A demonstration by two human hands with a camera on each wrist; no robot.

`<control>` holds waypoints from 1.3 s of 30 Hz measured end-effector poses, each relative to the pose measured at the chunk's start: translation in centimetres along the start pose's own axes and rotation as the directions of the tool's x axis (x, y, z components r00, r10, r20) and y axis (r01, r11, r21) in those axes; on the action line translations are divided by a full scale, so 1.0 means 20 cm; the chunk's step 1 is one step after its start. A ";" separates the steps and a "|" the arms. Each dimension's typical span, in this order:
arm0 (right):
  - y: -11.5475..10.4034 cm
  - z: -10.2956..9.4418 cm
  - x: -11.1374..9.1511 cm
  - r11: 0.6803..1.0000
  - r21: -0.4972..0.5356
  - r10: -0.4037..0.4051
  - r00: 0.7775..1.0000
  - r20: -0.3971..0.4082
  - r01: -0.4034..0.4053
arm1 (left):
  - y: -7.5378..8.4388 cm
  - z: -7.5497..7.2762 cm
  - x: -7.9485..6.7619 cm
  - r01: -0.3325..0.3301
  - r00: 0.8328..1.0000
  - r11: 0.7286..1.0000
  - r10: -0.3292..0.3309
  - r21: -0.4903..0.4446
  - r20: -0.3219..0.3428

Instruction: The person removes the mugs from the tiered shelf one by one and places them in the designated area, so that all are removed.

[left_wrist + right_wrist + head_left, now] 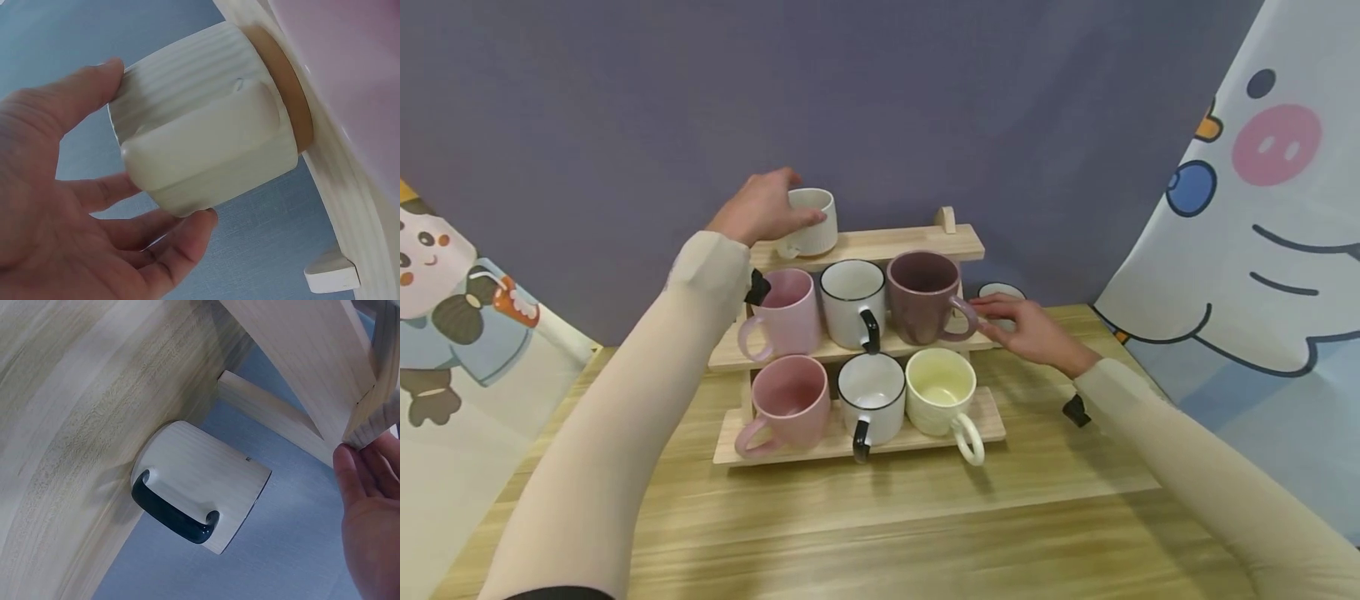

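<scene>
My left hand (767, 208) holds a small ribbed white mug (812, 227) by its rim, thumb on one side and fingers on the other. The mug has a tan base and stands upright at the left part of the top tier; its handle (200, 147) faces the left wrist camera. My right hand (1026, 329) grips the right end of the middle tier of the wooden rack (910, 243), its fingertips at the board's corner (369, 428). Beneath that hand in the right wrist view, a white mug with a black handle (200, 481) stands on the table.
The middle tier bears a pink mug (793, 317), a black-rimmed white mug (850, 312) and a dark mauve mug (921, 304). Below are a rose mug (793, 408), another black-rimmed white mug (880, 408) and a pale yellow mug (936, 404). A grey-blue cloth (865, 100) hangs behind the table (850, 517).
</scene>
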State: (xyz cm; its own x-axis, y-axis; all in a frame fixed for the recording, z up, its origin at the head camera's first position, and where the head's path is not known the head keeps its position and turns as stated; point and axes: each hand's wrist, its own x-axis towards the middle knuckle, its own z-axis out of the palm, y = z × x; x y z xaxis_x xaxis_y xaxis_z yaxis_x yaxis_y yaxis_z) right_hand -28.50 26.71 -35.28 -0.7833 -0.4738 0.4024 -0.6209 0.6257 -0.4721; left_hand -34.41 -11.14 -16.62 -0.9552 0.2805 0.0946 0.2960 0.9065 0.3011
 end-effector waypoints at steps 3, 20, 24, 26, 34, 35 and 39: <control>0.00 0.01 0.01 1.000 0.003 0.012 1.000 0.010 -0.012 | 0.00 0.01 0.00 0.010 1.000 1.000 -0.010 0.013 -0.007; -0.02 0.02 0.06 1.000 0.009 -0.015 0.998 0.054 0.015 | -0.08 -0.10 -0.07 0.086 0.985 0.993 -0.098 -0.085 -0.143; 0.00 0.02 0.06 1.000 0.008 -0.019 0.999 0.050 0.019 | -0.12 -0.19 -0.14 0.103 0.979 0.991 -0.116 -0.083 -0.169; 0.01 0.02 0.06 1.000 0.007 -0.015 0.999 0.048 0.015 | -0.15 -0.23 -0.19 0.117 0.973 0.989 -0.132 -0.091 -0.190; 0.03 0.02 0.03 1.000 0.018 -0.020 0.999 0.034 0.019 | -0.33 -0.30 -0.39 0.172 0.956 0.976 -0.198 -0.133 -0.216; 0.03 0.02 0.02 1.000 0.021 -0.019 0.999 0.028 0.019 | -0.35 -0.31 -0.41 0.177 0.955 0.976 -0.202 -0.126 -0.219; 0.03 0.01 0.00 1.000 0.025 -0.002 1.000 0.015 0.002 | -0.45 -0.32 -0.47 0.191 0.953 0.978 -0.206 -0.087 -0.221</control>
State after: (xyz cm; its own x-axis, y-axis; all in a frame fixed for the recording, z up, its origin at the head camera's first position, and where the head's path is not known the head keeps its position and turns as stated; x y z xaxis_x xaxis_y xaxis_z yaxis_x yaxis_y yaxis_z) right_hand -28.96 27.05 -35.70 -0.7824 -0.4840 0.3920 -0.6228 0.6095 -0.4906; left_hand -28.12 -23.88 -14.08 -0.9714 0.0107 0.2373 0.1067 0.9123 0.3954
